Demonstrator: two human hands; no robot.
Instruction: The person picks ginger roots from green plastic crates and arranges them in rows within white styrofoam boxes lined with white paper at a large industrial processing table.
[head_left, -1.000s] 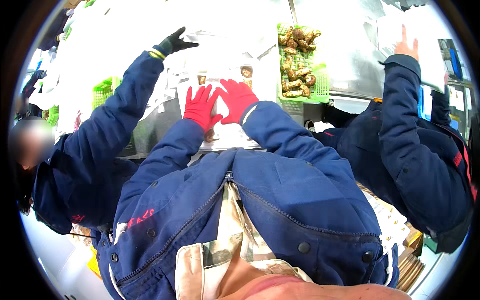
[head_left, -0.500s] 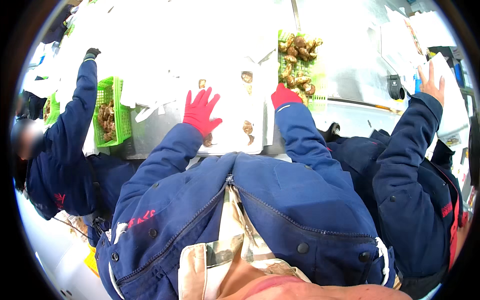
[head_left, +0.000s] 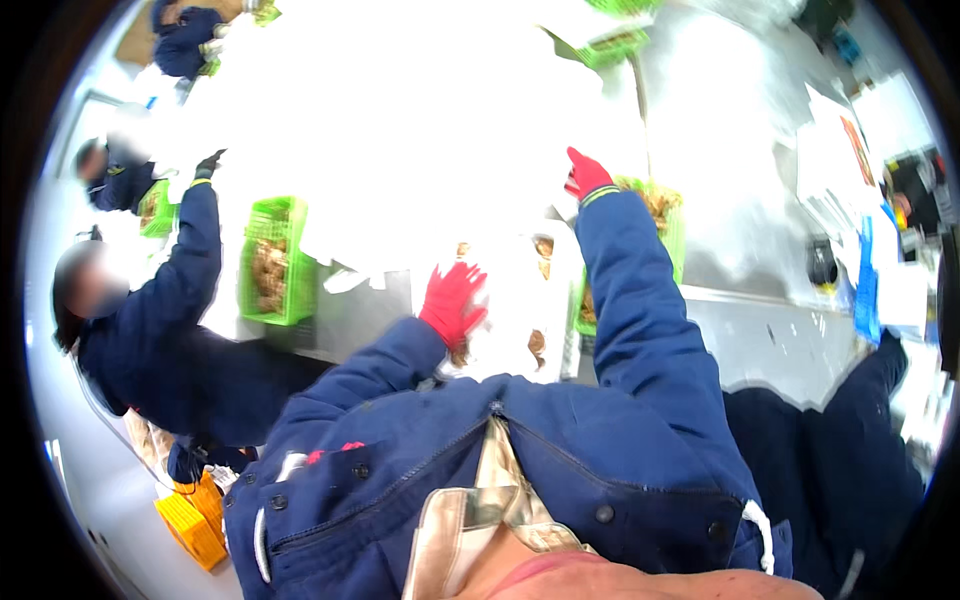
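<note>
My left hand, in a red glove, lies over the left side of a white tray with its fingers spread, slightly blurred. Brown mushrooms rest on that tray in spaced spots, and one is partly covered by the hand. My right hand, also red-gloved, reaches farther out above the bright table, beyond a green basket of mushrooms. Its finger and thumb tips stand apart, and nothing shows between them. My right sleeve hides much of that basket.
Another green basket with mushrooms stands to the left, near a co-worker's outstretched arm. More green baskets sit at the far side. A dark-clothed person is close on my right. Orange crates are at lower left.
My right hand has left the right basket's edge and stretched farther forward, its fingers loosened. The left stays over the tray, fingers spread. My view has shifted; the right co-worker's hand is gone from view.
</note>
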